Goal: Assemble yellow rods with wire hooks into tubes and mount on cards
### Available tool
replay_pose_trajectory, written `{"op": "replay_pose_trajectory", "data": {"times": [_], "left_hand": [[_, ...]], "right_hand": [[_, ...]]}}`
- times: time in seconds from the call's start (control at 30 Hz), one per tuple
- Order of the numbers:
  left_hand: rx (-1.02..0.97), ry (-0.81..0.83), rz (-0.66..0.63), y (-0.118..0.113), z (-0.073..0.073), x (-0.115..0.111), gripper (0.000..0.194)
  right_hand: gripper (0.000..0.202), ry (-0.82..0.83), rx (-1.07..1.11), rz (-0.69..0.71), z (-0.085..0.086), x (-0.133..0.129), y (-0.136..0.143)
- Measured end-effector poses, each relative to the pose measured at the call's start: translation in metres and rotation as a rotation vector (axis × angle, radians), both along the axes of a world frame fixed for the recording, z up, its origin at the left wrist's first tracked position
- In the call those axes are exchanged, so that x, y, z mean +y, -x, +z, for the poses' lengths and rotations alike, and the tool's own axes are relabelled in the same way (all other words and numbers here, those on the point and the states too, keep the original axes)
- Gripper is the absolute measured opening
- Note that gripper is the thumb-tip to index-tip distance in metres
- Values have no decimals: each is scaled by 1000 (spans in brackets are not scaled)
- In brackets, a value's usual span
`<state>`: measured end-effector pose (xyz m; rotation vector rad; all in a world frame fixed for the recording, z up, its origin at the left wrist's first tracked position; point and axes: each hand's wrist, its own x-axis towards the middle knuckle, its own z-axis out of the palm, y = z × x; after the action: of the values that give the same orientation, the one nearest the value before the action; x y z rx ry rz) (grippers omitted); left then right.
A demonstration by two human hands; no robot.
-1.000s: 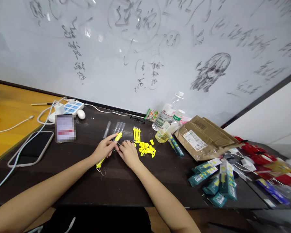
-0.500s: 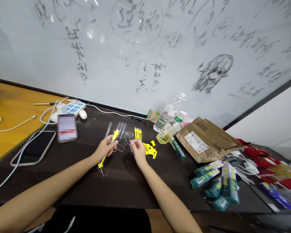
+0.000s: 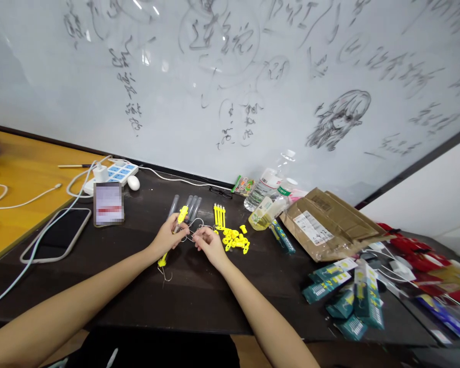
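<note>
My left hand (image 3: pixel 167 237) is closed around a slim clear tube with yellow end fittings (image 3: pixel 183 213), held at a slant. A bent wire hook (image 3: pixel 167 276) hangs from its lower end. Close beside it, my right hand (image 3: pixel 211 247) pinches a thin bent metal wire (image 3: pixel 197 221) between thumb and fingertips, near the left fingers. Whether the wire touches the tube I cannot tell. Several clear plastic tubes (image 3: pixel 193 206) lie just beyond the hands. To their right are several yellow rods with metal tips (image 3: pixel 219 216) and a pile of small yellow plastic parts (image 3: pixel 235 238).
Two phones (image 3: pixel 57 236) (image 3: pixel 108 205), a power strip (image 3: pixel 121 171) and a white mouse (image 3: pixel 133 183) are at left. Bottles (image 3: pixel 261 188), glasses (image 3: pixel 221 192), a brown parcel (image 3: pixel 329 220) and green boxes (image 3: pixel 354 296) occupy the right. A whiteboard (image 3: pixel 168 133) stands behind.
My right hand has moved left, close to my left hand, with the bent wire now between them. My left hand still grips the tube. The view has shifted slightly.
</note>
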<state>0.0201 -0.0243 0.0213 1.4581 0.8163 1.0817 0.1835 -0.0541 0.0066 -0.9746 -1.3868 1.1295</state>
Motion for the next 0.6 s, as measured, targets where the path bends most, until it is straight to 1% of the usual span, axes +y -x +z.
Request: {"op": "replay_pose_trajectory", "data": {"times": [0.07, 0.13, 0.2, 0.27, 0.37, 0.47, 0.53, 0.6], "left_hand": [[70, -97, 1, 2, 2, -1, 35], [149, -200, -37, 4, 3, -2, 30], [218, -252, -93, 4, 4, -4, 28], [257, -255, -125, 4, 4, -6, 27], [270, -228, -133, 4, 6, -6, 28], [262, -189, -149, 4, 7, -5, 28], [246, -169, -156, 3, 6, -5, 26], [232, -143, -161, 3, 4, -5, 26]], "right_hand": [[23, -7, -24, 11, 1, 0, -2], [24, 5, -6, -21, 3, 1, -6], [26, 29, -41, -27, 7, 2, -10], [30, 48, -153, 23, 11, 2, -15], [31, 37, -308, 129, 14, -1, -17], [28, 30, -353, 230, 11, -5, -13], [26, 13, -372, 231, 8, -8, -9], [27, -40, -412, 179, 7, -9, -6]]}}
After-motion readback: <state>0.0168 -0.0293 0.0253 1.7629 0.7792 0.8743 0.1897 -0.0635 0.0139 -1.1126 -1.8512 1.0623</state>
